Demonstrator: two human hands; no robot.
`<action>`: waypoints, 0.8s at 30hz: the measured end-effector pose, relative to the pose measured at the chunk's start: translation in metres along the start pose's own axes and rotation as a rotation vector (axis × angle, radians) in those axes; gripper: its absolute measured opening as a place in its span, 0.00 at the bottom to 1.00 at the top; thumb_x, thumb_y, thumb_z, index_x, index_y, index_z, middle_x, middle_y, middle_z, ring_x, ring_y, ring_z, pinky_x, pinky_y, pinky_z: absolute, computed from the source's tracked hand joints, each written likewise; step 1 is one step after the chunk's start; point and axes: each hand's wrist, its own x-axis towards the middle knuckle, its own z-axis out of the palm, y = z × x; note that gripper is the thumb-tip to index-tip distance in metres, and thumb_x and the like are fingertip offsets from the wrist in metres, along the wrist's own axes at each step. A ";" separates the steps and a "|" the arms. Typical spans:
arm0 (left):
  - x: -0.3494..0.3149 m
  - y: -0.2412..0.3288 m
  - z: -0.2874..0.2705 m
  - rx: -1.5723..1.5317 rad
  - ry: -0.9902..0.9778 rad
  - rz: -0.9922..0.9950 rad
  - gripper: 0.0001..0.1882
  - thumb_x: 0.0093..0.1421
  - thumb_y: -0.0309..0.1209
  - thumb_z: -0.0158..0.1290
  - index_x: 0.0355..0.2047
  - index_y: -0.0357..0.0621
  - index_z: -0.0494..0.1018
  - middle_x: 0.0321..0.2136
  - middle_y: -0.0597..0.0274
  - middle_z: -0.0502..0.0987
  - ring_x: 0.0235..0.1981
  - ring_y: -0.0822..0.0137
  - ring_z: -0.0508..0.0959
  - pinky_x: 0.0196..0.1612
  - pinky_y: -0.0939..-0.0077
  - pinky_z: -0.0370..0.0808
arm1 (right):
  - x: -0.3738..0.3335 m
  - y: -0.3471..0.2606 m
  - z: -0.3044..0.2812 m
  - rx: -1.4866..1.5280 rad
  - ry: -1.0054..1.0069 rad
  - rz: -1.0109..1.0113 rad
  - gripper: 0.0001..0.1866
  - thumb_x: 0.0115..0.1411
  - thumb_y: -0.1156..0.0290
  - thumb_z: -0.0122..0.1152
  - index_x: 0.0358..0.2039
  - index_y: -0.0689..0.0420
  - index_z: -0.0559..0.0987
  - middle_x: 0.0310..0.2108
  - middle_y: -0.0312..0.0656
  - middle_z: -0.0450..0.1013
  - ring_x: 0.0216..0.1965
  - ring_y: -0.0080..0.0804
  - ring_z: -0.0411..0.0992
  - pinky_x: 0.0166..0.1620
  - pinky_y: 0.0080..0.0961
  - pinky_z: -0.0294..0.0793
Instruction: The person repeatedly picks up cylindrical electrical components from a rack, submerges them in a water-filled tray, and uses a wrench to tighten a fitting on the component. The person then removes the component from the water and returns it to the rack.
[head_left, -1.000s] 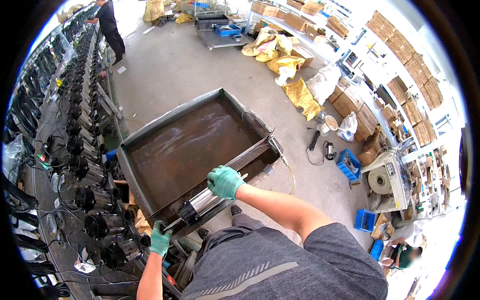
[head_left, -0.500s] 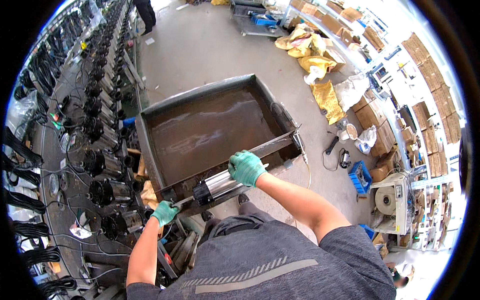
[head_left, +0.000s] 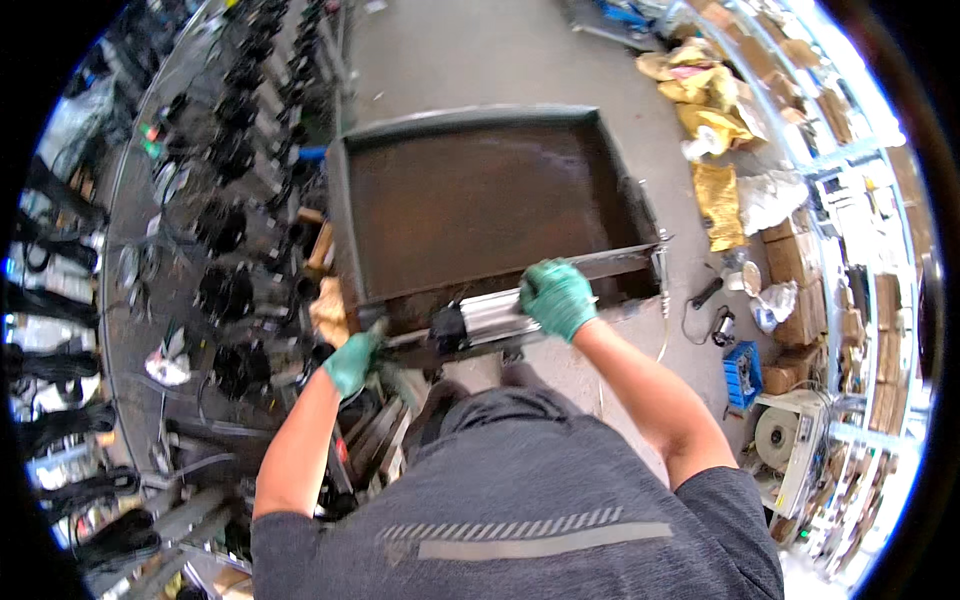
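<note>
Since my green-gloved right hand [head_left: 557,298] clasps the silver metal cylinder [head_left: 492,317], I'd hold it level, blurred left hand [head_left: 351,363] grip unclear.

green-gloved right hand [head_left: 558,298] on silver cylinder [head_left: 495,316] (black end [head_left: 448,328] leftward); left hand [head_left: 352,362] by corner of metal tray [head_left: 470,117]

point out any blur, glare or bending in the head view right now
In the head view, the left hand is blurred and pale streaks shine along the metal cylinder under the right hand; also in the head view, shelving bends along the right rim and washes out white.
</note>
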 end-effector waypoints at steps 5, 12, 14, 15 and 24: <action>0.014 -0.020 -0.001 -0.233 -0.143 0.257 0.08 0.68 0.34 0.58 0.45 0.46 0.77 0.36 0.65 0.82 0.34 0.72 0.80 0.34 0.74 0.77 | 0.000 -0.001 0.000 0.021 0.047 -0.039 0.09 0.58 0.63 0.62 0.27 0.55 0.80 0.31 0.48 0.78 0.38 0.51 0.76 0.46 0.45 0.76; 0.017 -0.032 -0.009 0.390 -0.020 0.691 0.20 0.67 0.39 0.63 0.53 0.43 0.71 0.45 0.69 0.75 0.48 0.74 0.72 0.51 0.73 0.74 | -0.001 -0.004 -0.002 0.012 0.028 -0.023 0.09 0.60 0.65 0.61 0.29 0.56 0.81 0.33 0.48 0.79 0.40 0.52 0.76 0.47 0.45 0.75; 0.010 -0.019 -0.013 0.408 -0.088 0.595 0.19 0.67 0.34 0.62 0.55 0.42 0.72 0.45 0.67 0.77 0.46 0.75 0.73 0.51 0.75 0.74 | -0.001 -0.004 -0.002 0.015 0.021 -0.022 0.08 0.60 0.65 0.61 0.29 0.56 0.81 0.33 0.48 0.79 0.40 0.52 0.75 0.47 0.45 0.75; 0.008 -0.011 -0.014 0.405 -0.129 0.518 0.19 0.67 0.32 0.61 0.56 0.42 0.73 0.45 0.67 0.78 0.45 0.75 0.74 0.50 0.76 0.74 | -0.001 -0.005 -0.002 0.015 0.020 -0.019 0.08 0.60 0.65 0.61 0.29 0.56 0.81 0.33 0.47 0.79 0.40 0.52 0.75 0.47 0.45 0.75; 0.007 -0.010 -0.004 0.756 -0.028 0.670 0.25 0.65 0.24 0.57 0.63 0.49 0.73 0.48 0.55 0.84 0.45 0.64 0.83 0.52 0.68 0.78 | 0.001 -0.004 -0.002 0.000 0.024 -0.030 0.08 0.60 0.65 0.61 0.29 0.56 0.81 0.32 0.48 0.78 0.39 0.51 0.75 0.47 0.46 0.75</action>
